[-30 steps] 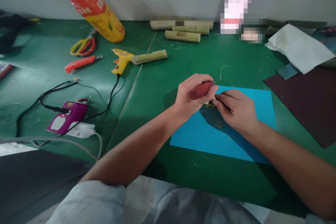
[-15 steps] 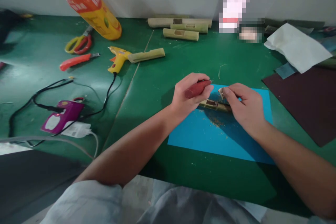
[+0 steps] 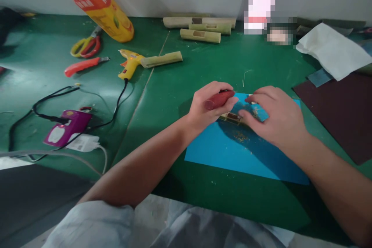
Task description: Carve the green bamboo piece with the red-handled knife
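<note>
Bamboo piece [image 3: 232, 117] is lying on the blue sheet [image 3: 232, 155], your right hand [image 3: 273, 118] holding it down, your left hand [image 3: 207, 106] gripping a red-handled tool [image 3: 218, 100]; keeping fingertips behind the tip seems wise.

The bamboo piece [image 3: 231, 117] lies on the sheet [image 3: 247, 159], between the tool [image 3: 219, 99] in the left hand [image 3: 207, 106] and the right hand [image 3: 276, 120]; the glue gun [image 3: 129, 66] lies behind-left on the table [image 3: 186, 73], with the bamboo tubes [image 3: 200, 27] along the rear edge.
</note>
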The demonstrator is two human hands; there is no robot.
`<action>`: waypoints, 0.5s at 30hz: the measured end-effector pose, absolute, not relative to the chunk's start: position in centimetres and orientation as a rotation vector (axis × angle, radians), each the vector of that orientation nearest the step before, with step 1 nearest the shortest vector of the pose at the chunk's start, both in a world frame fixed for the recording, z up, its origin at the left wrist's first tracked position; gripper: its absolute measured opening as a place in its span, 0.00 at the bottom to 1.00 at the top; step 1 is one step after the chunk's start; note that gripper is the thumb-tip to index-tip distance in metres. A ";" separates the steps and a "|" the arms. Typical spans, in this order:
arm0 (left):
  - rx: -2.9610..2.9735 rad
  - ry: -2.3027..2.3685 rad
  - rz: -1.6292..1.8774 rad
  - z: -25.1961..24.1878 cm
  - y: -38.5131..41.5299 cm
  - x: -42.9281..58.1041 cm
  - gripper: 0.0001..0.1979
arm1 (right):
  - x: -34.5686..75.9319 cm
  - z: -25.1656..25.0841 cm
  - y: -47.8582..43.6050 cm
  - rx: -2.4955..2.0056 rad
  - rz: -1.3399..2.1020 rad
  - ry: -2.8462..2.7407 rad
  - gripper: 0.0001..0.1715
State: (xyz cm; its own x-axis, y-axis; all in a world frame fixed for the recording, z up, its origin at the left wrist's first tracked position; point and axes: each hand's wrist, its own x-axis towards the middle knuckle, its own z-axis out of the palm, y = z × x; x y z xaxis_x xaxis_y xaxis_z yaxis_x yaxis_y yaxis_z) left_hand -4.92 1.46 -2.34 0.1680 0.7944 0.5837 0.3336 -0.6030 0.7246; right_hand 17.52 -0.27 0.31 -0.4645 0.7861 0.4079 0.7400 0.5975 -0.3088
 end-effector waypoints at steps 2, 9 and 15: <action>1.971 1.122 1.421 -2.4 1.5 -4.7 0.09 | 16.9 0.6 -1.1 -1.151 0.079 -2.427 0.15; 1.934 1.231 1.416 -2.7 1.7 -4.1 0.08 | 15.3 -1.1 -2.3 -1.093 0.082 -2.513 0.10; 1.908 1.198 1.361 -2.4 1.5 -4.3 0.08 | 15.2 -1.3 -2.1 -1.194 0.156 -2.468 0.15</action>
State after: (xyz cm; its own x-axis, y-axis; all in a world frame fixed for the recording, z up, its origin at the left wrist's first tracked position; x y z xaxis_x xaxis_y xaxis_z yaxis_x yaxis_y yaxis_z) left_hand -4.33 1.49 -2.39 0.1114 0.8701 0.4802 0.3657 -0.4852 0.7943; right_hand 15.17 -2.14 -1.31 -0.5593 0.7733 0.2987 0.7295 0.6302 -0.2658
